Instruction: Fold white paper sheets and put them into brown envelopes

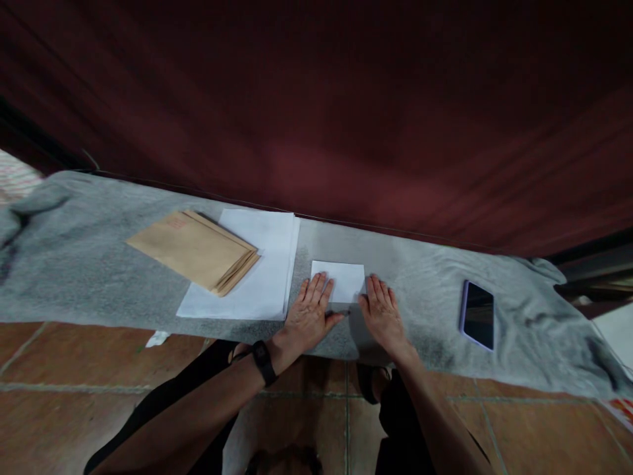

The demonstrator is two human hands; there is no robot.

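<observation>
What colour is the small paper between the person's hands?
The small paper is white, shown in the head view.

L hand [309, 316], R hand [383, 318], both palm-dn, apart

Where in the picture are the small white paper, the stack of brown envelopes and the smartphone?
Small white paper [349, 282]: head view, bare part of its upper face.
Stack of brown envelopes [194, 251]: head view, broad face of the top one.
Smartphone [479, 315]: head view, dark screen.

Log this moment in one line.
left hand: on small white paper | right hand: at its right edge | brown envelopes: partly on larger sheets
</observation>
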